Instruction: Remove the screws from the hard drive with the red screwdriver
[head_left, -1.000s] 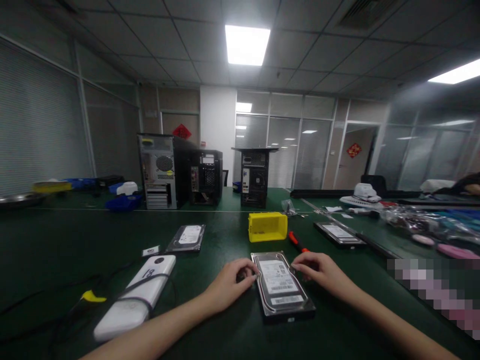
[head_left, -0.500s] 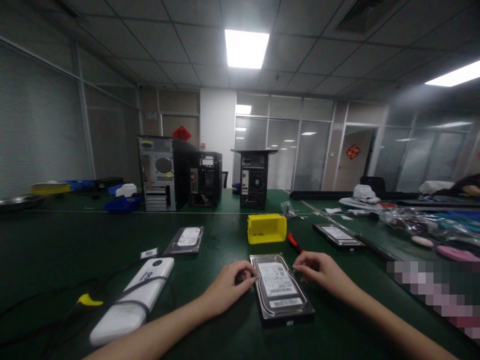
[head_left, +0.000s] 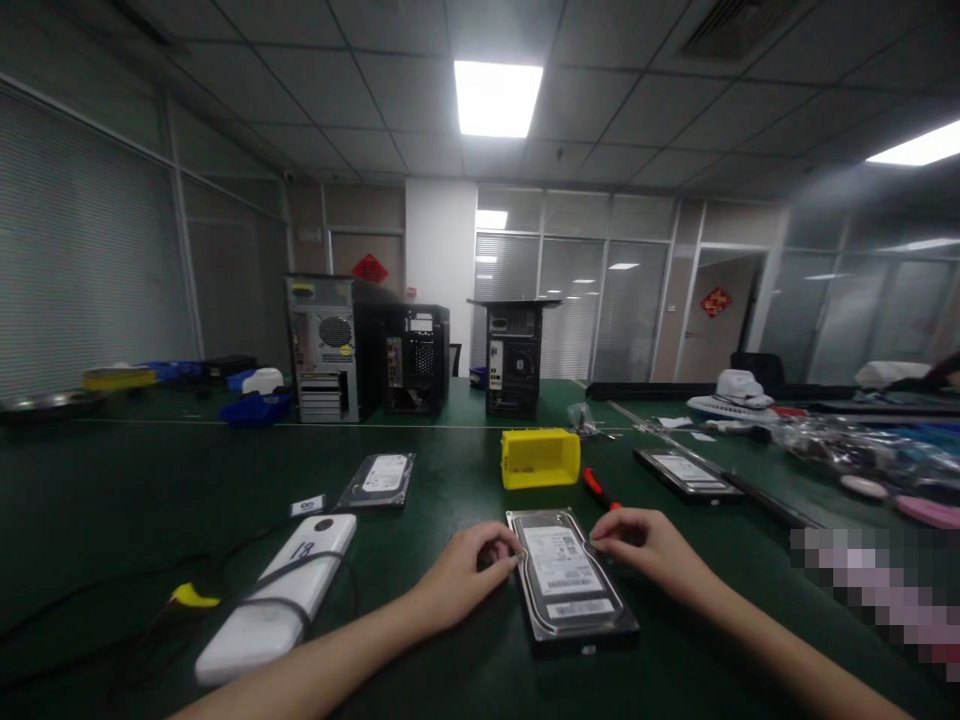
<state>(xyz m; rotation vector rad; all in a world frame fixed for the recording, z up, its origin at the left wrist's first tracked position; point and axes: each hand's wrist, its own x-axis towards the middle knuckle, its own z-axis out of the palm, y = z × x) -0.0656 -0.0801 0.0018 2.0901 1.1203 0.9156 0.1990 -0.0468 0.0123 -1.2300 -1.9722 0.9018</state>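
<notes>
A silver and black hard drive (head_left: 570, 575) with white labels lies on the green table between my hands. At its left edge is my left hand (head_left: 480, 565), fingers curled, thumb and fingertips close together by the drive's side. My right hand (head_left: 637, 540) is at the upper right edge, its thumb and index finger pinched; whatever lies between them is too small to make out. Just beyond the drive stands a yellow bin (head_left: 541, 460) on its side, with small bits inside. A red and black tool (head_left: 598, 487) lies behind my right hand.
Two more hard drives lie left (head_left: 381, 478) and right (head_left: 686, 472). A white power bank (head_left: 281, 600) with a black cable is at the front left. Computer cases (head_left: 326, 350) stand at the back. Plastic bags (head_left: 840, 445) and a metal strip are at the right.
The whole view has shifted slightly, so things appear a little further right. My right thumb and index finger have come nearer the drive's edge. My left hand stays at the left edge.
</notes>
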